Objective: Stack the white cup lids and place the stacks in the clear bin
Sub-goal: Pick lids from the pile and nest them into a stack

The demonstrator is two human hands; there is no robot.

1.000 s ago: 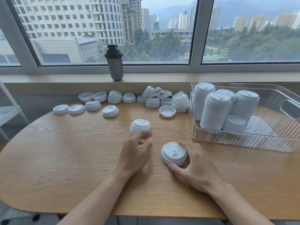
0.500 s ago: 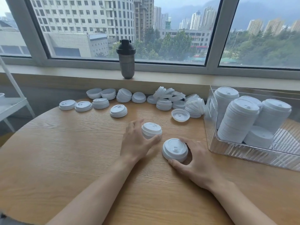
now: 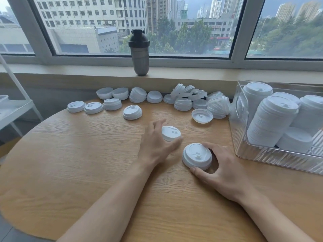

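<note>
We see left hand (image 3: 157, 145) fingers curled round a short lid stack (image 3: 171, 133), top face up, axis vertical, on the worktop (image 3: 78, 163); right hand (image 3: 222, 169) fingers grip a tilted lid (image 3: 197, 156), top facing us; bin (image 3: 272, 158) at right holds tall leaning stacks (image 3: 272, 119)

A dark grey shaker bottle (image 3: 140, 52) stands upright on the windowsill (image 3: 174, 74). Behind it, a large window (image 3: 157, 25) shows city buildings and trees. A white shelf (image 3: 14, 109) sits at far left.
</note>
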